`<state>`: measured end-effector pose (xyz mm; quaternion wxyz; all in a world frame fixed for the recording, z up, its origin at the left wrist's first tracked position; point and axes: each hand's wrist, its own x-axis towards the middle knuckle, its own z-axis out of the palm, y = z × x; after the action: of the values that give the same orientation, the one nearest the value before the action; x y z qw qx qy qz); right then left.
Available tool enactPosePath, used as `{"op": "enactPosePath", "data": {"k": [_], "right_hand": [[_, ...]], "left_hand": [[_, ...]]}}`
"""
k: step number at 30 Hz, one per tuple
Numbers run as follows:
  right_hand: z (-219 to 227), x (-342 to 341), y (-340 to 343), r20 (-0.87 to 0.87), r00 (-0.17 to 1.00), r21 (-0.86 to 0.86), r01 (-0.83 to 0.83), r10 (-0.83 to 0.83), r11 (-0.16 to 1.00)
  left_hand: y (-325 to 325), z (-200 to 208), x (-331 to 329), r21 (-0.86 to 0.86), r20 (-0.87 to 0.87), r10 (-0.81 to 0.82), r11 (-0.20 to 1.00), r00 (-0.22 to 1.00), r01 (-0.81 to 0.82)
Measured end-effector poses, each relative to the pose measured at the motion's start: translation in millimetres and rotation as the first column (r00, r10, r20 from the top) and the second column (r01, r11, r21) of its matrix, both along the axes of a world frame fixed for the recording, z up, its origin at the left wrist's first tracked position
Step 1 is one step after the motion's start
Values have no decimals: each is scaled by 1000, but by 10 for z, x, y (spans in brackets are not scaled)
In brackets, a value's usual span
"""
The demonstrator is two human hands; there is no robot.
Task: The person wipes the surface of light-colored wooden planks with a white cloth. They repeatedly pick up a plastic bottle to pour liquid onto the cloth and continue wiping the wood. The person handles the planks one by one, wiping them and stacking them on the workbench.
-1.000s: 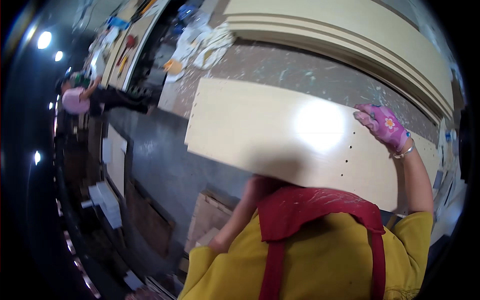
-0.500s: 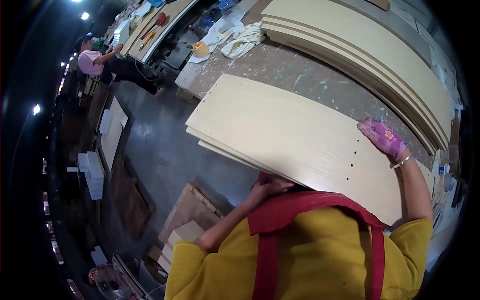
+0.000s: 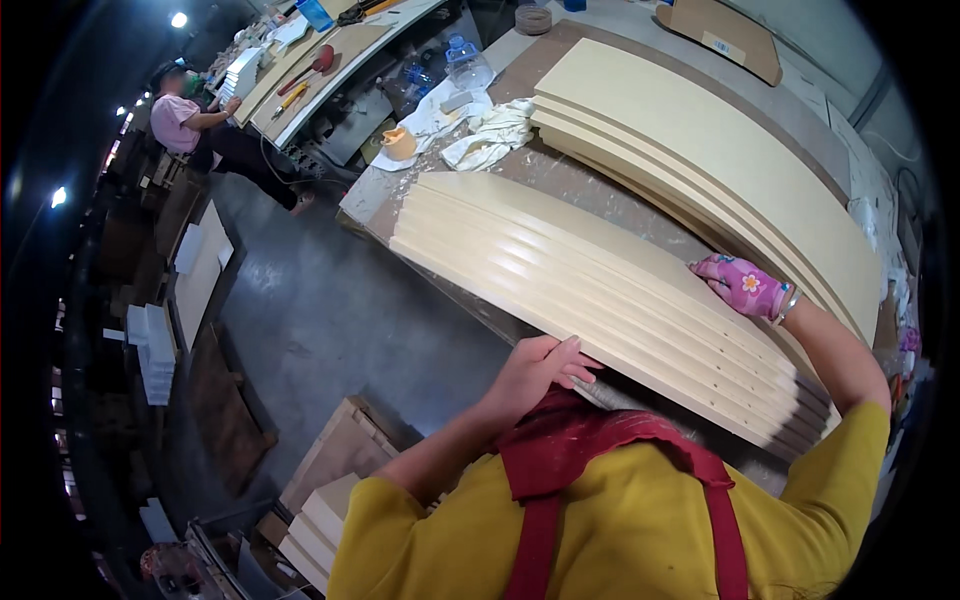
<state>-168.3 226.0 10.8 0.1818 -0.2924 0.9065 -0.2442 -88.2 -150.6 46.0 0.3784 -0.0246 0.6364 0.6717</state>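
A stack of several long cream-coloured boards (image 3: 520, 258) lies fanned out in steps across the near side of the workbench, their long edges showing. Small dark holes run across the boards near the right end. My bare left hand (image 3: 535, 378) is at the near long edge, thumb against the lowest board and fingers below it. On the far edge, my right hand (image 3: 745, 285), in a pink flowered glove, has its fingers curled on the boards; its fingertips are partly hidden.
Behind lies another stack of cream boards (image 3: 700, 120) on the paint-spotted workbench (image 3: 400, 195). White rags (image 3: 490, 135) and an orange cup-like thing (image 3: 398, 143) sit at its left. A cardboard box (image 3: 725, 40) stands farther back. Another person (image 3: 180, 120) works at a far-left table.
The boards, flat with one broad face up before, are now fanned into steps. My left hand has come up into fuller view at the near edge; my right hand has shifted slightly left.
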Motion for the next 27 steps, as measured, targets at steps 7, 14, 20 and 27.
{"op": "enactPosePath", "data": {"k": [7, 14, 20, 27], "right_hand": [[1296, 135, -418, 499, 805, 123, 299, -320, 946], [1159, 720, -869, -260, 940, 314, 299, -221, 901], [1212, 481, -706, -254, 918, 248, 366, -304, 897], [1223, 328, -485, -242, 910, 188, 385, -337, 904]], "left_hand": [[160, -10, -576, -12, -112, -63, 998, 992, 62], [327, -76, -825, 23, -188, -25, 999, 982, 30], [444, -87, -1201, 24, -410, -142, 986, 901, 166], [-894, -106, -2484, 251, -561, 623, 755, 545, -605]]}}
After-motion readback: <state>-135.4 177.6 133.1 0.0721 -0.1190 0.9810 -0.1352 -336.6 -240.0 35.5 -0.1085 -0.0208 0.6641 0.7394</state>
